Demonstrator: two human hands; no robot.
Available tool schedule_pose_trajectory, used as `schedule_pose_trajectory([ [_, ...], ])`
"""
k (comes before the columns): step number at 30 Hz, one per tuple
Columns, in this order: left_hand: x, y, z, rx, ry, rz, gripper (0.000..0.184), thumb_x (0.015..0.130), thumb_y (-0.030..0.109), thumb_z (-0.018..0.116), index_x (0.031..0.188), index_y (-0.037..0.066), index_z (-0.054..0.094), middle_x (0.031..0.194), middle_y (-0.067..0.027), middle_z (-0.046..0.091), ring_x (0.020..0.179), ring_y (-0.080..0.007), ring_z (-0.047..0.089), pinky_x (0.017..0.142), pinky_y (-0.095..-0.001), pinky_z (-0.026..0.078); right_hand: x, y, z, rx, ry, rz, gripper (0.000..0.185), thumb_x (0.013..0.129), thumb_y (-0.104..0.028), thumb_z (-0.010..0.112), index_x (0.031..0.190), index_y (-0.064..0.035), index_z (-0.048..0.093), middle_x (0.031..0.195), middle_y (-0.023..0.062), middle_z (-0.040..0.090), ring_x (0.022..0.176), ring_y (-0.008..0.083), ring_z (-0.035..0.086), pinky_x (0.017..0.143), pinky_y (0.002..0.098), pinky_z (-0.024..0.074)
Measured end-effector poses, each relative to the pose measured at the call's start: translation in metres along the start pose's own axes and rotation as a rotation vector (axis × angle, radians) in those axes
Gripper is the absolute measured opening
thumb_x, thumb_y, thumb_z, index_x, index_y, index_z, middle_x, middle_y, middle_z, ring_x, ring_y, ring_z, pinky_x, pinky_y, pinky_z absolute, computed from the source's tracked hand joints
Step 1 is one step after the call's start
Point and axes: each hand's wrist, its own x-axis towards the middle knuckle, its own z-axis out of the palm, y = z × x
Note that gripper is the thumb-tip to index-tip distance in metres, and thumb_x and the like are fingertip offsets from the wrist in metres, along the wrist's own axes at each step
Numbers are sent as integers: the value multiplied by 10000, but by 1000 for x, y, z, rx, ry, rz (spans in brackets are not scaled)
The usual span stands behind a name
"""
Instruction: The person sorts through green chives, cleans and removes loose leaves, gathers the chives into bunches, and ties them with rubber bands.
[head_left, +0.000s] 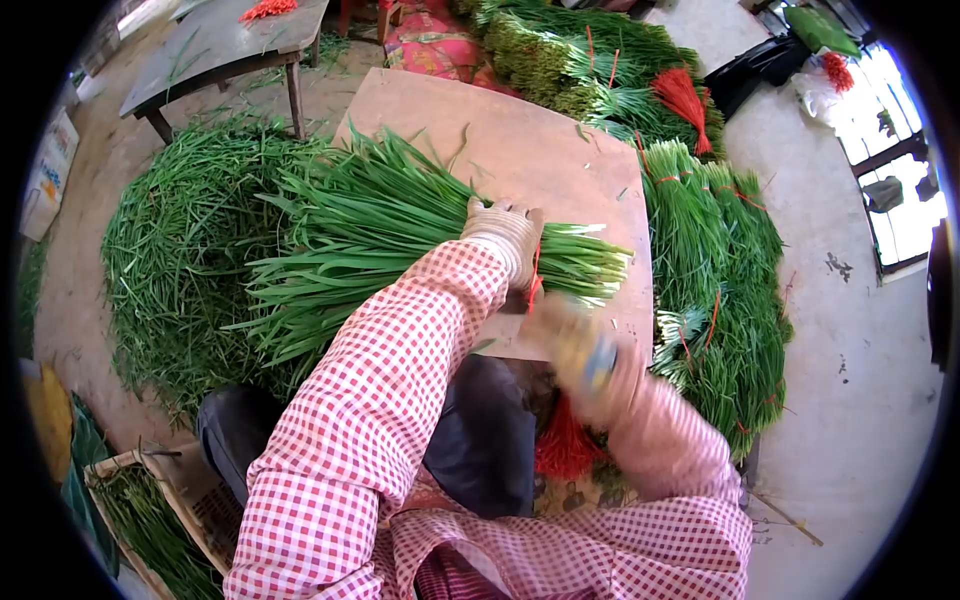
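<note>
Curled over the stalks, the left grip (505,240), in a beige knitted glove, clasps a thick bundle of long flat green leaves with pale stems (390,215) on the brown board-topped bench (560,140), stems to the right, leaves fanned past the left edge. It should handle fairly light, limp at the leaves, firmer but slippery and easily bruised at the stems; best held firmly near the thin red tie (537,262). The right grip (580,355), at the near edge, is blurred: I cannot tell whether it pinches the tie. The bundle's underside and the left fingertips are hidden
</note>
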Motion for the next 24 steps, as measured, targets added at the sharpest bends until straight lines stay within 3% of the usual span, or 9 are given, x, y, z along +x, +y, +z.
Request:
schedule_pose_trajectory([
  [1, 0, 1, -4, 0, -9, -8, 936, 564, 534, 821, 1281, 67, 441, 1296, -143, 534, 1255, -272, 475, 1068, -517, 290, -18, -38, 28, -552, -72, -139, 164, 877, -167, 626, 929, -14, 654, 884, 114, 618, 821, 210, 579, 743, 323, 473],
  [5, 2, 4, -17, 26, -166, -30, 997, 540, 554, 833, 1310, 71, 424, 1287, -151, 541, 1249, -281, 479, 1047, -503, 310, -18, -23, 0, -389, 71, -75, 140, 895, -159, 608, 890, -19, 600, 819, 93, 579, 778, 175, 560, 671, 309, 453],
  [8, 4, -5, -28, -96, -238, 66, 1133, 503, 504, 864, 1411, 81, 336, 1294, -177, 542, 1214, -324, 509, 1015, -466, 370, 17, -33, -12, -258, 154, -395, 153, 934, -200, 574, 925, -47, 586, 822, 57, 578, 767, 174, 564, 639, 291, 448],
  [10, 7, -20, -36, -262, -334, 108, 1077, 528, 437, 851, 1407, 87, 337, 1258, -185, 562, 1161, -358, 542, 971, -390, 432, 30, -50, -4, 499, 294, 104, 151, 972, -220, 520, 923, -85, 567, 757, 24, 555, 744, 165, 563, 618, 276, 448],
  [12, 1, -18, -45, -291, -385, 84, 1052, 536, 420, 844, 1400, 87, 346, 1241, -185, 571, 1143, -366, 552, 954, -364, 451, 42, -51, 0, 574, 294, 140, 154, 978, -221, 508, 907, -96, 563, 722, 17, 543, 718, 159, 561, 597, 272, 443],
  [15, -4, 12, -30, 64, -171, 125, 1088, 533, 424, 829, 1435, 118, 303, 1375, -146, 464, 1294, -297, 425, 1067, -478, 319, 60, -39, -2, 761, 149, 70, 140, 972, -202, 514, 903, -89, 558, 634, 2, 502, 625, 122, 516, 534, 260, 409],
  [17, -6, 19, -9, 243, -109, 21, 1132, 536, 453, 822, 1463, 153, 246, 1437, -121, 394, 1352, -265, 344, 1083, -558, 246, 59, -45, 3, 709, 104, 77, 147, 955, -243, 543, 893, -110, 530, 594, -36, 349, 534, 95, 373, 480, 235, 317],
  [19, -8, 16, -4, 212, -82, 18, 1118, 559, 461, 812, 1468, 159, 234, 1441, -114, 392, 1355, -265, 340, 1081, -568, 241, 40, -56, 23, 688, 278, 127, 154, 948, -225, 553, 870, -97, 518, 588, -38, 344, 521, 82, 344, 461, 241, 284],
  [24, -5, 20, -1, 234, -153, -29, 1029, 647, 408, 766, 1475, 160, 208, 1455, -86, 384, 1369, -270, 319, 1084, -591, 213, -45, 37, 43, 66, 119, -82, 190, 950, -257, 522, 911, -71, 532, 625, -51, 417, 535, 49, 370, 479, 216, 303],
])
